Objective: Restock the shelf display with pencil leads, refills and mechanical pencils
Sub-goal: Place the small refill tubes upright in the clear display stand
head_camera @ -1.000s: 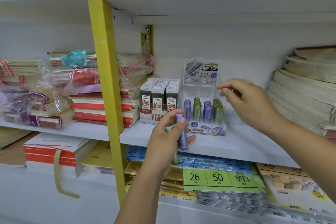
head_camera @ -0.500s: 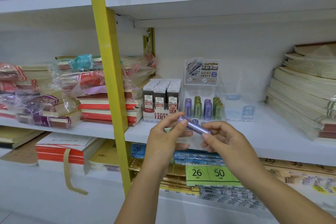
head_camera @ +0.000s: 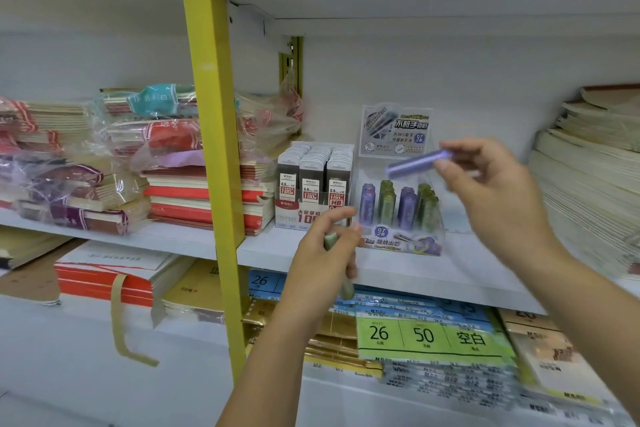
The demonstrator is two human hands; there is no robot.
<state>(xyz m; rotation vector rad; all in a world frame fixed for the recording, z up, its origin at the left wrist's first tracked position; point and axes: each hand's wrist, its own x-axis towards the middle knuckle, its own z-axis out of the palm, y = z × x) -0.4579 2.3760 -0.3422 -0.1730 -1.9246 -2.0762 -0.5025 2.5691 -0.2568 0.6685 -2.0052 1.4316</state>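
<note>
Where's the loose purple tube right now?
Head view, right of centre: the purple tube is pinched by the right hand, just above the clear display box.

My hands and forearms: two of each, bare.
Item one: my left hand (head_camera: 322, 263), slender fingers, a short rounded nail showing on one fingertip, on a slim bare left forearm (head_camera: 263, 357) in view to the bottom edge. Item two: my right hand (head_camera: 491, 191), long fingers smeared by blur, nails too soft to make out, on a bare right forearm (head_camera: 595, 305) in view to the right edge.
</note>
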